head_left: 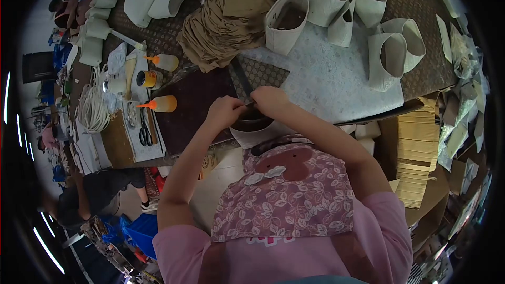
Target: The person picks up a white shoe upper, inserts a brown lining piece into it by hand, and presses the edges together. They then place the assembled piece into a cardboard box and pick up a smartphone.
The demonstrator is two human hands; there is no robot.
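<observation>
A white tube-shaped leather-like piece (254,135) with a dark inside is at the table's front edge, close to the apron. Its upper rim is pinched by my left hand (225,111), with fingers closed, on the left side. On the right side of the same rim, my right hand (270,100) is also closed; its fingertips are partly hidden. A dark strip (241,75) lies on the table just beyond my hands, over a patterned brown patch (264,72). Left of my left hand is a dark red board (190,113).
Several similar white pieces (387,62) stand at the back and right. A brown cloth stack (223,23) is behind my hands. To the left are orange-tipped bottles (165,103), a yellow jar (149,79), scissors (145,134) and coiled cord (94,109). Cardboard (417,147) is at right.
</observation>
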